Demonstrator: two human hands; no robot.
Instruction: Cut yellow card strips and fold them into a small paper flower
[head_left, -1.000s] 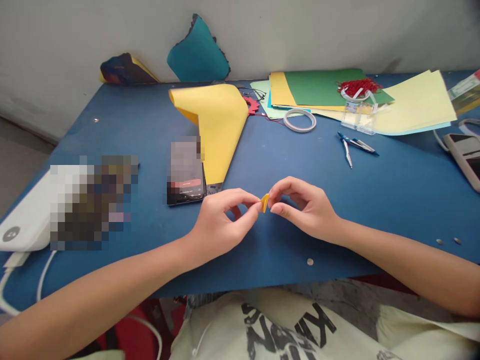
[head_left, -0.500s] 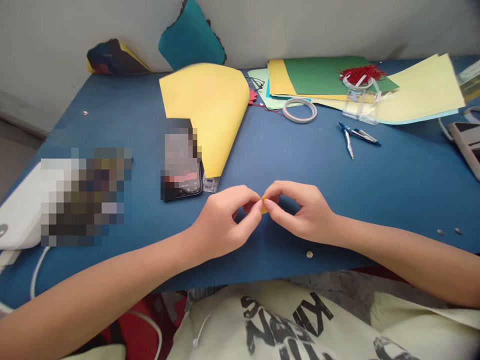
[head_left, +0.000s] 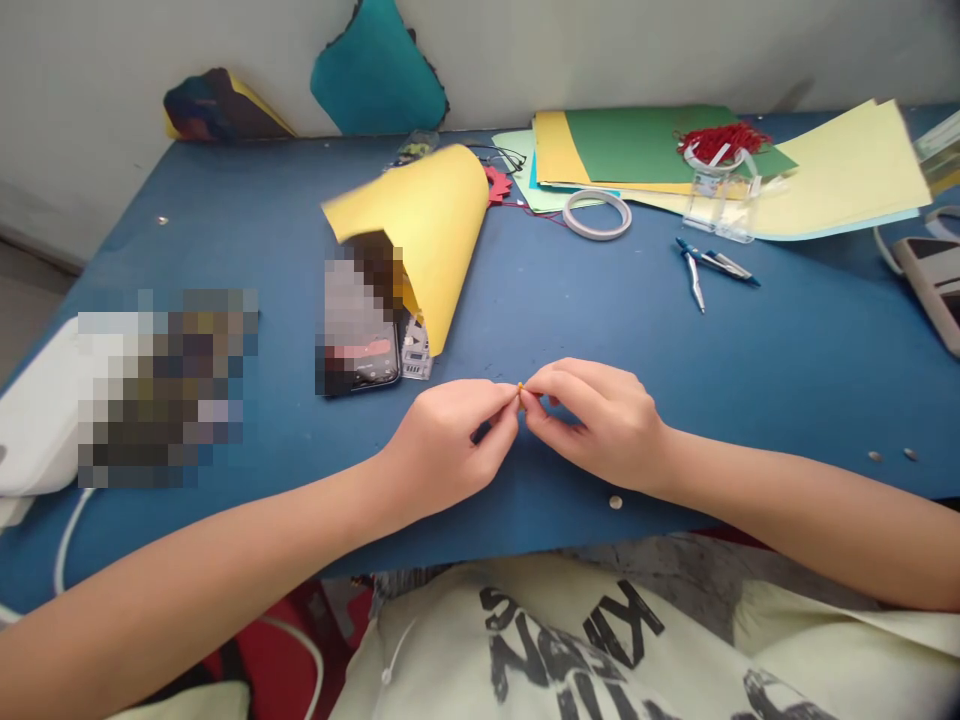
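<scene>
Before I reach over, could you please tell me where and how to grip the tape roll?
Probably pinch the tape roll by its near rim, from the person's side: it lies flat, an open ring, with paper sheets behind it.

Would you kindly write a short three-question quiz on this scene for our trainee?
1. True or false: the left hand and the right hand meet at a small yellow piece.
2. Which colour is the curled sheet just beyond the left hand: (a) green, (b) yellow or (c) red?
3. Order these from left to right in the picture: red strands, teal sheet, small yellow piece.
Key: 1. true; 2. b; 3. teal sheet, small yellow piece, red strands.
</scene>
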